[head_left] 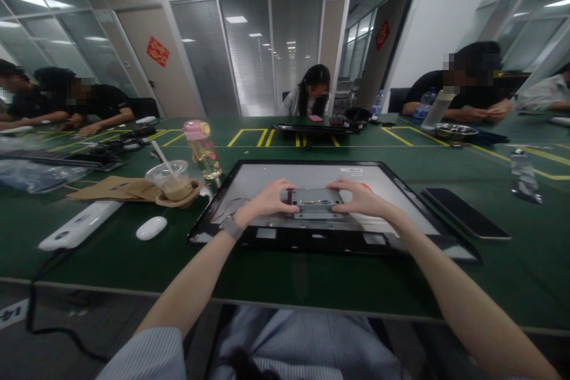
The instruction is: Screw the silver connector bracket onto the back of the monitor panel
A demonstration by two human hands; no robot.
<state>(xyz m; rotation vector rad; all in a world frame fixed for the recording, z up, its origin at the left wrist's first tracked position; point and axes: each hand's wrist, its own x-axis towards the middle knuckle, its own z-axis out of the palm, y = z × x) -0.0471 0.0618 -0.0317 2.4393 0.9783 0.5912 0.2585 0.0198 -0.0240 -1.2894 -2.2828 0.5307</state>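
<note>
Between my two hands is a grey metal box with video ports on its near side point(317, 203), held over an opened monitor panel point(249, 181) that lies face down on the green table. My left hand point(271, 198) grips the box's left end between thumb and fingers. At the right end, my right hand point(360, 197) pinches it the same way. Whether the box rests on the panel or is lifted a little, I cannot tell. A thin cable lies on the panel left of the box, partly behind my left wrist.
Left of the panel stand a pink-lidded bottle point(202, 148) and a plastic cup with a straw point(171, 178). A white mouse point(151, 228) and a white power strip point(82, 224) lie nearer. To the right is a black phone-like slab point(465, 212). Several people sit around the table.
</note>
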